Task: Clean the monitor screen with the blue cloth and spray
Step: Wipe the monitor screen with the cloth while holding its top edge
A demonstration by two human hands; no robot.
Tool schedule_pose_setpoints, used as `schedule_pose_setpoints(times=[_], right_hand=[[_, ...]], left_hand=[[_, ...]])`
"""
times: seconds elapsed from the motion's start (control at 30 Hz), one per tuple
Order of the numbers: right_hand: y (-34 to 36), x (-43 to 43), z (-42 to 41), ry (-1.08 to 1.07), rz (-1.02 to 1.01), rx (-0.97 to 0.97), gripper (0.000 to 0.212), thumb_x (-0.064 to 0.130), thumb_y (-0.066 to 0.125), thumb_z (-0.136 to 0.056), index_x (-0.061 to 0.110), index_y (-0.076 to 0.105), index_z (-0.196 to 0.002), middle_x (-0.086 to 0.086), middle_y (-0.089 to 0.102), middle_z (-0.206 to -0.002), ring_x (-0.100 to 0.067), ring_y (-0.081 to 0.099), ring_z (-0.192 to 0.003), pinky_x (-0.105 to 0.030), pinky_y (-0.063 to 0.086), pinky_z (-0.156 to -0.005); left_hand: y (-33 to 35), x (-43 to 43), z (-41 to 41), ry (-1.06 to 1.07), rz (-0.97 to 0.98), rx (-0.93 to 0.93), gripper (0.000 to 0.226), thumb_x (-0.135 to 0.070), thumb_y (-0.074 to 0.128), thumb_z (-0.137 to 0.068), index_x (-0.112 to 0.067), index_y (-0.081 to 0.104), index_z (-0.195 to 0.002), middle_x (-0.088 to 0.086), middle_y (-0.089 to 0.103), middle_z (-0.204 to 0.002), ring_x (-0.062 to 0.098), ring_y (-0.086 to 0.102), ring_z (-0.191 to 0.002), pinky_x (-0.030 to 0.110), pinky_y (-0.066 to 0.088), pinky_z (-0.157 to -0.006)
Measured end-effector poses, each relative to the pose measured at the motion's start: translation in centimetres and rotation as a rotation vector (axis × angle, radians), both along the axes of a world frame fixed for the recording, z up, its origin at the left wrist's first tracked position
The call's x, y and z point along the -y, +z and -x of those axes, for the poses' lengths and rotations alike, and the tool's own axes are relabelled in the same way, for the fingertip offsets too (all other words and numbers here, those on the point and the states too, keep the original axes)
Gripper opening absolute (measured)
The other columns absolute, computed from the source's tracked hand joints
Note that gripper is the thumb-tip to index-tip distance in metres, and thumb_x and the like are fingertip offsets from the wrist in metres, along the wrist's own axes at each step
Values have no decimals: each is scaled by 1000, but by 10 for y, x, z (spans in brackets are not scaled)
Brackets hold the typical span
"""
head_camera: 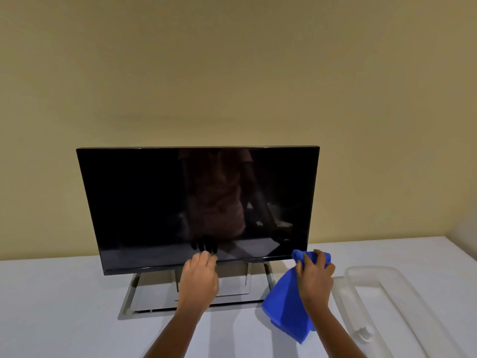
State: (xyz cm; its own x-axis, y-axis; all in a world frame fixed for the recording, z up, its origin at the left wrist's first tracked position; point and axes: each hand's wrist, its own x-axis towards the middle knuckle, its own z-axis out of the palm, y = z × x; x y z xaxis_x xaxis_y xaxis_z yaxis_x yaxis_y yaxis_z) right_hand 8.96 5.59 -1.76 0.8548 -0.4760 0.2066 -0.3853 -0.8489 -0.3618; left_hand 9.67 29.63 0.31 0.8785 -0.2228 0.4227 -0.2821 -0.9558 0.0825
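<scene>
monitor screen (154, 202), black, glossy and dark, stands upright on a silver rectangular metal stand (152, 293) mid-way along the white table (51, 306). your left hand (200, 277) sets bent fingers against the screen's lower bezel, probably to brace it for wiping; whether it pinches the edge or only presses, i cannot tell. your right hand (316, 276) grips the bunched blue microfibre cloth (284, 306) just beside the lower right corner, tail hanging free, poised to wipe. a clear plastic tray (371, 268) lies further right. no spray bottle plainly identified.

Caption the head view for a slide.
Left hand touches bottom edge of monitor; right hand grips blue cloth beside it.
</scene>
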Motion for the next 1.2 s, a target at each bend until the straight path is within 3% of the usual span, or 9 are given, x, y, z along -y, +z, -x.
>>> schedule_pose_setpoints(times=[0.1,0.17,0.27,0.4,0.7,0.83,0.93,1.0,1.2], right_hand=[[3,9,4,-204,-314,164,32,21,42,-97,0,58,-115,-16,34,-141,-40,32,-117,-48,43,-85],[10,13,5,-282,-501,322,33,18,45,-96,-4,57,-116,-20,35,-139,-41,30,-119,-48,39,-89],[28,11,6,-219,-639,501,36,16,50,-94,-5,51,-123,-19,41,-134,-39,31,-122,-43,36,-94],[44,-2,7,-34,-716,553,32,15,50,-94,3,53,-124,-12,44,-129,-31,39,-120,-29,32,-92],[56,-38,19,-20,-895,595,57,44,37,-93,30,19,-146,0,12,-152,-21,31,-135,-39,39,-101],[51,-53,18,109,-1129,668,51,46,37,-88,31,33,-137,-9,45,-136,-26,53,-117,-34,48,-89],[55,-51,13,98,-1387,725,44,35,46,-93,31,36,-135,-5,52,-131,-28,57,-114,-50,47,-97],[58,-45,8,23,-1352,786,53,32,55,-90,30,34,-139,-1,47,-139,-25,51,-122,-49,42,-103],[79,-34,-19,-30,-959,1061,64,32,44,-85,22,23,-144,10,27,-147,-10,29,-136,-29,26,-111]], left_hand=[[11,10,-3,-22,28,-4,38,-12,86,-39,-15,74,-75,-3,68,-69,13,65,-60,24,53,-51],[19,19,-4,-63,113,-58,30,-16,75,-66,-16,70,-95,-3,67,-88,14,64,-79,26,52,-68],[28,41,-11,-208,335,-217,36,-30,41,-93,-22,48,-127,-6,52,-122,12,47,-112,23,36,-95],[49,79,-12,-403,411,-444,58,-46,49,-87,-28,30,-138,-9,43,-135,10,38,-125,30,28,-108],[77,117,-11,-392,586,-522,19,-27,53,-87,-15,58,-101,4,62,-104,20,58,-93,40,49,-86],[89,125,-13,-445,684,-679,40,-38,39,-95,-6,57,-79,10,61,-85,22,56,-80,45,47,-87],[104,124,-19,-454,692,-867,59,-54,23,-94,-17,67,-106,2,65,-115,16,58,-107,35,42,-102],[118,118,-26,-489,639,-751,56,-51,24,-94,-18,66,-111,1,66,-117,16,58,-110,36,42,-102],[174,80,-64,-319,266,214,38,-34,36,-94,-14,59,-116,8,59,-118,25,52,-113,37,38,-94]])
